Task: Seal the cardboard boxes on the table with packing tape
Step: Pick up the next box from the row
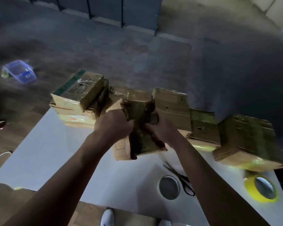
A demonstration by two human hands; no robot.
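Note:
A small cardboard box (142,144) covered in shiny tape stands at the middle of the white table (44,152). My left hand (114,124) grips its left side and my right hand (160,128) grips its right side, fingers curled over the top. A yellow roll of packing tape (250,191) lies flat at the table's right front. Black scissors (180,176) lie in front of the held box. More boxes line the far edge: a stack (78,101) at the left, one (171,106) right behind the held box, and a taped one (245,142) at the right.
A round grey grommet (169,187) sits in the table next to the scissors. A clear plastic container (20,71) lies on the floor at the far left. A white shoe (107,217) shows below the table's front edge. Dark shelving legs stand at the back.

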